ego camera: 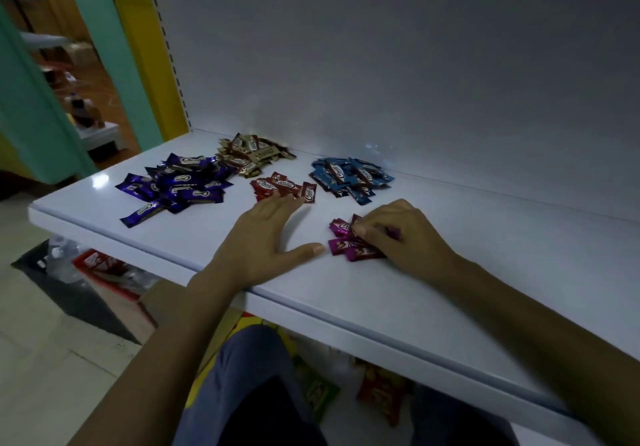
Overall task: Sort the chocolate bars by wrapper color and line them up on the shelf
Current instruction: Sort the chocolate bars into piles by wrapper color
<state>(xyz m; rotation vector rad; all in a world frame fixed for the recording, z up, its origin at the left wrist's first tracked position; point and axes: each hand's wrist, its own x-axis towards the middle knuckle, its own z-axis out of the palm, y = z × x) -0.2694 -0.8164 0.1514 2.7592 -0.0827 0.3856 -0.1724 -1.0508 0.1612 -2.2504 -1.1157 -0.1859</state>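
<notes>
Chocolate bars lie in colour groups on the white shelf [450, 272]. A purple pile [176, 186] sits at the left, a gold pile [251, 155] behind it, several red bars [282, 186] in the middle and a blue pile [351, 177] to the right. A few magenta bars [341, 243] lie nearer the front. My left hand [266, 238] rests flat on the shelf, fingertips touching the red bars. My right hand [394, 234] has its fingers curled onto the magenta bars and pinches one of them.
The shelf's back panel [415, 82] rises right behind the piles. The front edge [311, 310] runs diagonally under my forearms. Below the shelf lie snack packets [381, 393] and a red box [104, 269] on the floor.
</notes>
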